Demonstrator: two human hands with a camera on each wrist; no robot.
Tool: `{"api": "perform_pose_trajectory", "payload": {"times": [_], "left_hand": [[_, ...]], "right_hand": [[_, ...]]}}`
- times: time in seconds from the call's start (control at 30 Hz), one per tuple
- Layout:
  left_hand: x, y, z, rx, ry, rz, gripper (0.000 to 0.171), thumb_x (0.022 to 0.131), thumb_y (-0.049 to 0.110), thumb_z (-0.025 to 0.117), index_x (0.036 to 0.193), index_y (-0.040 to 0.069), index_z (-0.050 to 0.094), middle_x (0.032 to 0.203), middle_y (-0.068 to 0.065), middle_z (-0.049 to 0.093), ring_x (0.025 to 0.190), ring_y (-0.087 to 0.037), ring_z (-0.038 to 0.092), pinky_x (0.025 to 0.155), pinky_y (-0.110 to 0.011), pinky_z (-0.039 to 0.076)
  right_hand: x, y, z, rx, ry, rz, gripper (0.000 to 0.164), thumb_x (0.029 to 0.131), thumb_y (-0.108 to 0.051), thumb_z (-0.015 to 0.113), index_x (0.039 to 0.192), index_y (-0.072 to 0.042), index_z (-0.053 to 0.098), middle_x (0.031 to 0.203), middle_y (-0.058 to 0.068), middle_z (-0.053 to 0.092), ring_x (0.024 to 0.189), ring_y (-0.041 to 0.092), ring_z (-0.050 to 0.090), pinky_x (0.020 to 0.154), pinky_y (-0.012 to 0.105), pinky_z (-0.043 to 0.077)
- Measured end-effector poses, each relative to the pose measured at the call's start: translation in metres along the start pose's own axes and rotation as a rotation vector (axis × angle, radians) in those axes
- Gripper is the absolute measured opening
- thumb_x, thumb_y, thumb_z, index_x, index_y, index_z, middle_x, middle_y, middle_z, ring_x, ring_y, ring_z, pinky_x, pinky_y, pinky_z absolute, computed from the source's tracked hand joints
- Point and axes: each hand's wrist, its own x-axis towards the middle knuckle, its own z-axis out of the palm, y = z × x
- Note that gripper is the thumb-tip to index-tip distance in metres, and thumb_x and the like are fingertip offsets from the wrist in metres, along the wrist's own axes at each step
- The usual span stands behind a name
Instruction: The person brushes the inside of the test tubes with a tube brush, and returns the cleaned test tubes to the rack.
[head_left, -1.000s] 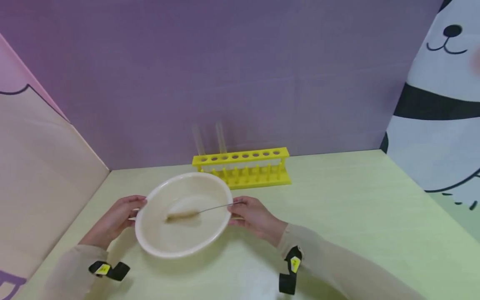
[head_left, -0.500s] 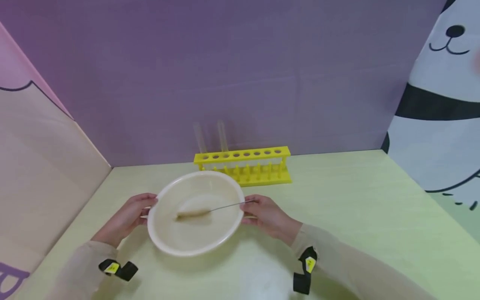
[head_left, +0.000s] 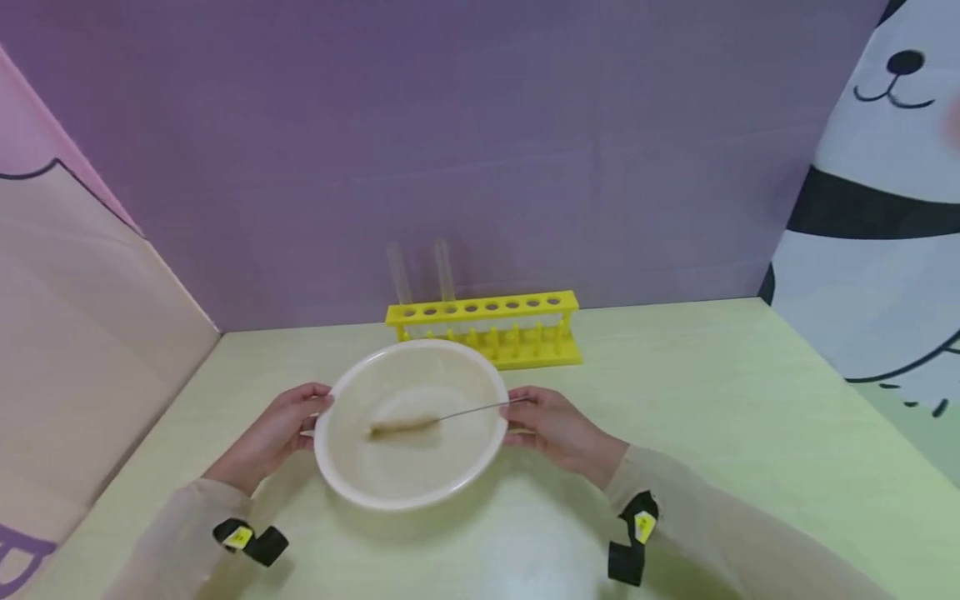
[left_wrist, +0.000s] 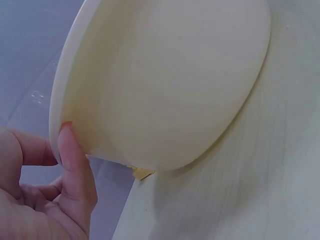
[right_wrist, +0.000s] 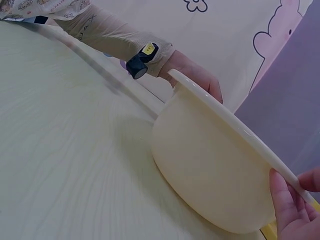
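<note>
A cream plastic basin (head_left: 411, 492) is held between both hands in front of the rack. My left hand (head_left: 273, 433) grips its left rim, with the thumb (left_wrist: 76, 165) against the outer wall in the left wrist view. On the opposite side, my right hand (head_left: 562, 435) grips the rim, its fingers and thumb on either side of the edge. Inside the basin lies a test tube brush (head_left: 405, 427) with tan bristles. Its thin wire handle crosses the right rim and ends by the right fingers. The basin's underside (right_wrist: 210, 160) shows close over the table in the right wrist view.
Behind the basin stands a yellow test tube rack (head_left: 536, 360), partly covered by the rim. Two clear test tubes (head_left: 444, 271) rise from its left end. The pale green table (head_left: 720, 400) meets a purple backdrop (head_left: 525, 150) at its far edge.
Both hands have carried the basin to the right, with the brush still inside. The rack and tubes have stayed in place.
</note>
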Motion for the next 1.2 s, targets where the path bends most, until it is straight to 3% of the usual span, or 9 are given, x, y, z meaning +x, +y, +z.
{"api": "perform_pose_trajectory", "payload": {"times": [0.27, 0.53, 0.73, 1.0, 1.2], "left_hand": [[-0.001, -0.001, 0.009, -0.028, 0.018, 0.002, 0.024, 0.100, 0.021, 0.046, 0.112, 0.001, 0.052, 0.086, 0.004, 0.063, 0.069, -0.008, 0.061, 0.055, -0.022, 0.051], [0.001, -0.002, 0.021, -0.097, -0.028, 0.031, 0.018, 0.099, 0.020, 0.048, 0.107, 0.005, 0.055, 0.085, 0.004, 0.064, 0.069, -0.007, 0.062, 0.056, -0.021, 0.051], [0.007, -0.002, 0.031, -0.103, -0.032, 0.030, 0.023, 0.099, 0.020, 0.048, 0.112, 0.001, 0.052, 0.086, 0.002, 0.063, 0.071, -0.009, 0.063, 0.058, -0.023, 0.053], [0.010, -0.001, 0.041, -0.171, -0.049, 0.009, 0.017, 0.099, 0.019, 0.049, 0.109, 0.006, 0.053, 0.086, 0.003, 0.064, 0.073, -0.009, 0.064, 0.060, -0.024, 0.054], [0.014, 0.000, 0.049, -0.177, -0.061, 0.005, 0.021, 0.099, 0.017, 0.048, 0.113, 0.001, 0.051, 0.086, 0.002, 0.064, 0.072, -0.010, 0.063, 0.060, -0.024, 0.054]], "right_hand": [[-0.002, -0.001, -0.008, -0.010, 0.004, 0.018, 0.027, 0.094, -0.002, 0.052, 0.117, 0.011, 0.045, 0.099, 0.010, 0.059, 0.082, 0.016, 0.063, 0.077, 0.027, 0.055], [-0.010, -0.005, -0.022, -0.020, 0.012, 0.011, 0.027, 0.094, -0.003, 0.053, 0.116, 0.010, 0.045, 0.097, 0.008, 0.059, 0.080, 0.014, 0.062, 0.075, 0.024, 0.054], [-0.014, -0.007, -0.033, -0.026, 0.021, 0.019, 0.025, 0.093, -0.004, 0.054, 0.114, 0.008, 0.046, 0.097, 0.007, 0.059, 0.081, 0.015, 0.062, 0.075, 0.024, 0.054], [-0.016, -0.010, -0.045, -0.050, 0.009, 0.026, 0.027, 0.093, -0.004, 0.055, 0.114, 0.009, 0.045, 0.098, 0.008, 0.059, 0.082, 0.015, 0.062, 0.076, 0.026, 0.054], [-0.021, -0.015, -0.054, -0.066, 0.002, 0.027, 0.027, 0.092, -0.004, 0.054, 0.114, 0.009, 0.045, 0.097, 0.008, 0.058, 0.081, 0.015, 0.062, 0.075, 0.025, 0.054]]}}
